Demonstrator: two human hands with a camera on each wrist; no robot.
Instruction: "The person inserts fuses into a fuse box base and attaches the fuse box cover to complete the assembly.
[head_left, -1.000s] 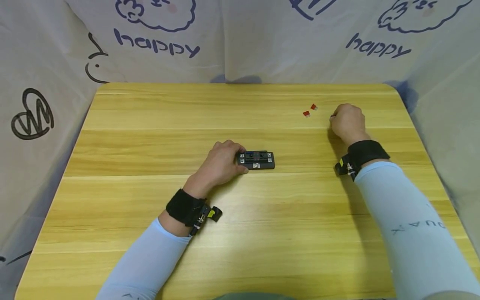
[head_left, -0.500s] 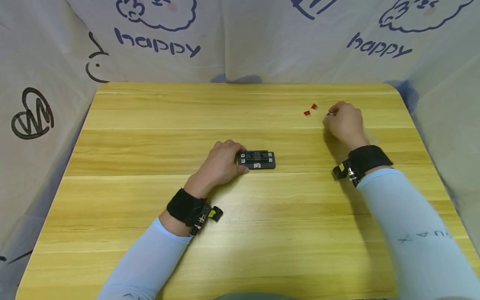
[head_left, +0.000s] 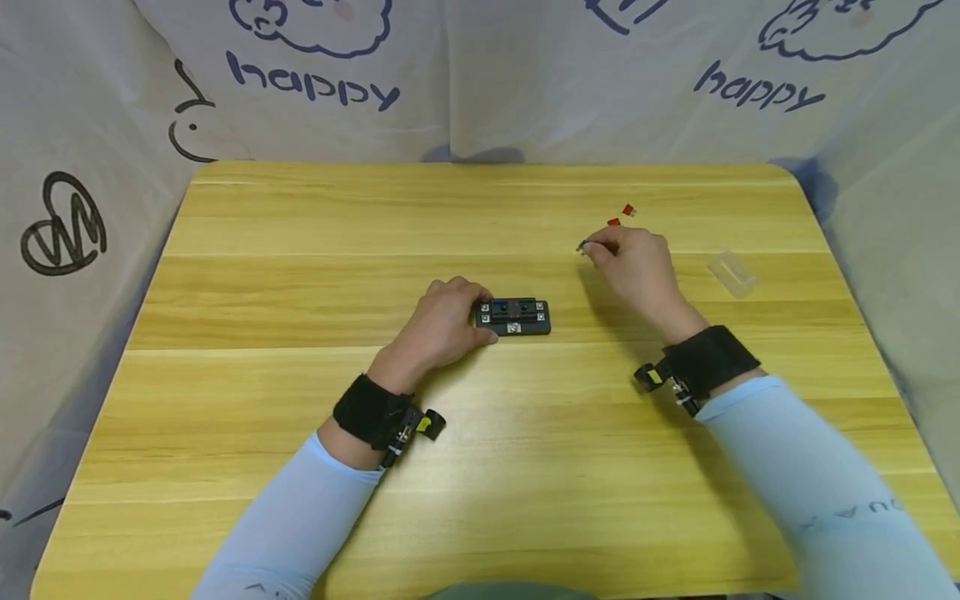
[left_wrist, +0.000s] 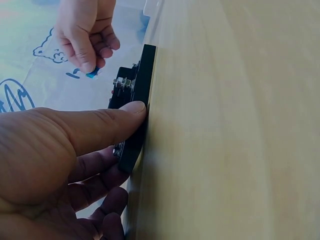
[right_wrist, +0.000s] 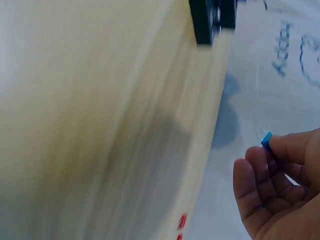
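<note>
My left hand (head_left: 444, 327) grips the left end of a black fuse block (head_left: 525, 317) lying on the table. In the left wrist view the thumb presses along the edge of the fuse block (left_wrist: 144, 82), with the fingers at its other side. Metal screw terminals show on the block's top. Between thumb and forefinger my right hand (head_left: 636, 271) pinches a small blue blade fuse (right_wrist: 266, 139), its pale prongs pointing away from the fingertips. That hand is above the table, right of the block and behind it. The block appears dark and blurred in the right wrist view.
Two red blade fuses (head_left: 628, 210) lie towards the back of the table (head_left: 337, 467), just beyond my right hand, which partly overlaps the nearer one. A clear plastic box (head_left: 733, 273) rests at the right. White cloth with drawings hangs behind and at both sides.
My right hand has moved left and slightly nearer with the blue blade fuse, uncovering the clear plastic box. My left hand and the fuse block have stayed in place.
</note>
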